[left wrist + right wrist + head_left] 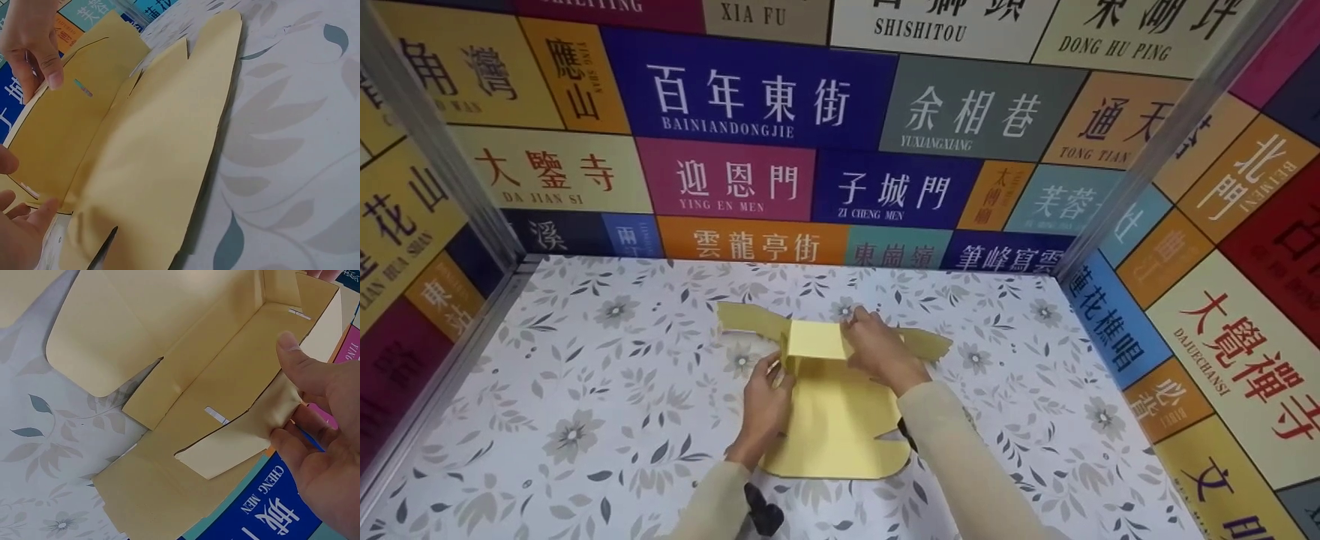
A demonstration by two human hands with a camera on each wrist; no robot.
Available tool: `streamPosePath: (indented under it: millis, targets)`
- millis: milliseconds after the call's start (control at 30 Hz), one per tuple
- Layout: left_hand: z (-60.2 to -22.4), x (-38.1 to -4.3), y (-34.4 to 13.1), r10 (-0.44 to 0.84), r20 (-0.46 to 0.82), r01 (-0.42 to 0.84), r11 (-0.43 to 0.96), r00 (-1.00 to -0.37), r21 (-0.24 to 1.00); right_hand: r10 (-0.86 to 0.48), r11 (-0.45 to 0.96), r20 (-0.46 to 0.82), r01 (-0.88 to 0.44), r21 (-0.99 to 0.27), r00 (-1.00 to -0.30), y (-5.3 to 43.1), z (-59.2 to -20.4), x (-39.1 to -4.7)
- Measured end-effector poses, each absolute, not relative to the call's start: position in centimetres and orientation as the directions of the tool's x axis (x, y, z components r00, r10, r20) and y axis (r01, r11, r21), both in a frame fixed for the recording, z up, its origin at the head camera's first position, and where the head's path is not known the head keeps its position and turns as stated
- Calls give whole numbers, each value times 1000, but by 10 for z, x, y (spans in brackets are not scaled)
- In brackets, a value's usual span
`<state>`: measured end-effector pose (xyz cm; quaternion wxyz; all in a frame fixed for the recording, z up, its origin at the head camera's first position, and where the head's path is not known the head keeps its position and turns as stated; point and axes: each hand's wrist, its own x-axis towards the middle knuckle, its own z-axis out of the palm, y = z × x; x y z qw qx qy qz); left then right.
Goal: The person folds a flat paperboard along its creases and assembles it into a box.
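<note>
yellow cardboard blank [840, 442] sits on the flower-patterned table [645, 480], roughly midway between its left and right edges, rounded end toward the near edge and folded part toward the far edge. that far part is bent up, with a pale strip [816, 339] folded along it, and a flap juts out to either side: the left flap [750, 319] and the right flap [926, 343]. judging by this, the step in hand is shaping the walls of a box form that is only partly made. the next move seems to call for keeping the corners square while a side flap is turned in, without buckling the thin card; the two narrow slots [216, 415] in the slotted panel [247, 365] may be meant for tabs, though that is a guess. the right hand [881, 352] pinches the folded edge, its thumb [291, 343] over the top and bent fingers under the pale strip, spread no wider than the card between. the left hand [765, 401] pinches the card at the left corner of the bent-up part; some fingers are hidden, so how tightly they curl i cannot tell.
</note>
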<state>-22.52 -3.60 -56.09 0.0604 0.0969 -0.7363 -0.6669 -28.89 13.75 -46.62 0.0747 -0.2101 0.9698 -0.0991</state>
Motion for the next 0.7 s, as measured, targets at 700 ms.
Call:
streamPosePath:
  millis: [700]
  targets:
    - [-563,-241,-41,-117,-49,-80,281,-992,956,-446,884,-85,-423,-198,-891,137,-467,-290]
